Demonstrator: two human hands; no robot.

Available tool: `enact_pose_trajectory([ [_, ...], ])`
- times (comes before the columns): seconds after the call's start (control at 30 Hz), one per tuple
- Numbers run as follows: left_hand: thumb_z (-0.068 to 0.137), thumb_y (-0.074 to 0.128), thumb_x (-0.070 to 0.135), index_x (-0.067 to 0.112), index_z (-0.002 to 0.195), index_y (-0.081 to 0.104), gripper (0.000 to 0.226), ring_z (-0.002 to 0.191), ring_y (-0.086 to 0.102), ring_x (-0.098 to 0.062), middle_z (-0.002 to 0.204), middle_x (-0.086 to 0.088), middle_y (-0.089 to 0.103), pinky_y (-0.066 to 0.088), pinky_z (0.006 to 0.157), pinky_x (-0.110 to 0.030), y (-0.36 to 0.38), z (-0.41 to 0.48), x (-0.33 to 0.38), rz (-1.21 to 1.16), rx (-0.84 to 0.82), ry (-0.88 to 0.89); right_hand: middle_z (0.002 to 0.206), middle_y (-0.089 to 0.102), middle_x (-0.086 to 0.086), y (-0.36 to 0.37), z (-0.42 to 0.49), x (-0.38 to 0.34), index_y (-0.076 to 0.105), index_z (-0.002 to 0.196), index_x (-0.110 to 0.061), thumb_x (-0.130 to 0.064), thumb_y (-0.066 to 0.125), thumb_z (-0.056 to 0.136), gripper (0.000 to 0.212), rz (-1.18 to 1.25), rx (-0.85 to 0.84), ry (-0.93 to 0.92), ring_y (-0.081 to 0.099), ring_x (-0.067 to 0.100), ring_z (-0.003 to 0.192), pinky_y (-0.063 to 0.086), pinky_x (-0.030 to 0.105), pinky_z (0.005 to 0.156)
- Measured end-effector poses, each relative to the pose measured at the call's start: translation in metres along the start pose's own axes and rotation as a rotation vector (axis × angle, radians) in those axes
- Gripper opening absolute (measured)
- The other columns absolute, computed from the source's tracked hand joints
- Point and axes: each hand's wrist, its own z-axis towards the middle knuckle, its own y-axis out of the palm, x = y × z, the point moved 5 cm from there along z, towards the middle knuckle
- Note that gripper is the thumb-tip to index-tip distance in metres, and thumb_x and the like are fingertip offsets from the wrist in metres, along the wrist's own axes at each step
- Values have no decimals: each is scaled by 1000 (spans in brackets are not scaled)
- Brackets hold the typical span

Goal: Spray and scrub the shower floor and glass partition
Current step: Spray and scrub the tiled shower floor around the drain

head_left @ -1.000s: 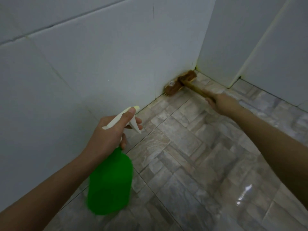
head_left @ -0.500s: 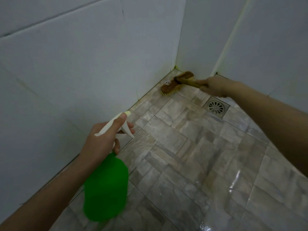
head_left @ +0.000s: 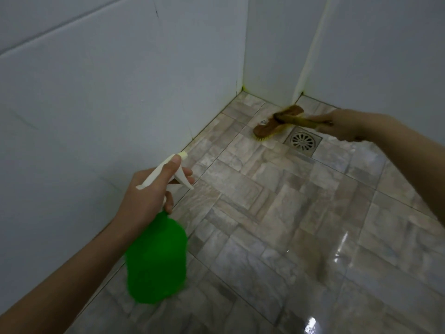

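Observation:
My left hand (head_left: 147, 196) grips the white trigger head of a green spray bottle (head_left: 156, 259), held above the grey stone-patterned shower floor (head_left: 277, 225) near the left wall. My right hand (head_left: 349, 126) holds the yellowish handle of a brown wooden scrub brush (head_left: 277, 126). The brush's yellow bristles lie on the floor in the far corner, just left of the drain. No glass partition can be made out.
A square metal floor drain (head_left: 303, 141) sits right of the brush. White tiled walls (head_left: 108, 104) close in the left and back sides, with a protruding wall corner (head_left: 298, 75) behind the brush. The floor at lower right shines wet (head_left: 337, 256).
The brush and my right hand have moved right, from the left wall corner to beside the drain. The view has shifted right; my left hand keeps holding the bottle.

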Motion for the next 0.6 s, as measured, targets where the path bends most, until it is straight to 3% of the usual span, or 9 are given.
enact_pose_trajectory([
  [0.1,85,54,56,36,81,80,33,49,52,-26,92,-5,80,40,39,-23,-8,-4,-1,-20,17,-8,66,51,9,-8,-33,-9,41,139,-47,-35,41,101,39,16,-79,25,43,19,48,37,28,47],
  [0.17,82,54,56,29,92,77,37,40,45,-20,92,-7,79,39,38,-23,-14,-7,-2,-43,24,-23,72,57,5,-5,-38,-40,40,137,-47,-39,37,101,37,-63,-57,-17,46,18,53,42,27,52],
  [0.27,83,52,56,26,103,74,43,36,40,-15,93,-6,79,39,40,-23,-20,-10,-3,-28,28,-22,110,62,11,18,-9,-95,41,142,-40,-36,34,102,40,-99,92,-139,56,27,87,44,33,80],
  [0.37,88,51,53,14,112,73,51,35,44,-9,96,-8,78,40,40,-25,-28,-13,-6,-14,60,-17,125,59,15,33,24,-134,37,147,-32,-29,36,103,44,-61,164,-212,57,34,103,41,34,82],
  [0.5,90,57,60,19,97,78,47,35,40,-15,96,-6,79,42,48,-27,-49,-22,-9,-34,99,-36,116,65,12,13,20,-127,49,138,-32,-40,38,98,42,-187,79,-126,63,33,98,50,40,88],
  [0.6,98,53,51,26,85,80,39,34,38,-15,94,-7,79,41,49,-26,-67,-31,-14,-57,128,-60,89,68,10,11,5,-128,64,121,-17,-34,43,94,38,-312,20,-1,65,27,75,53,35,70],
])
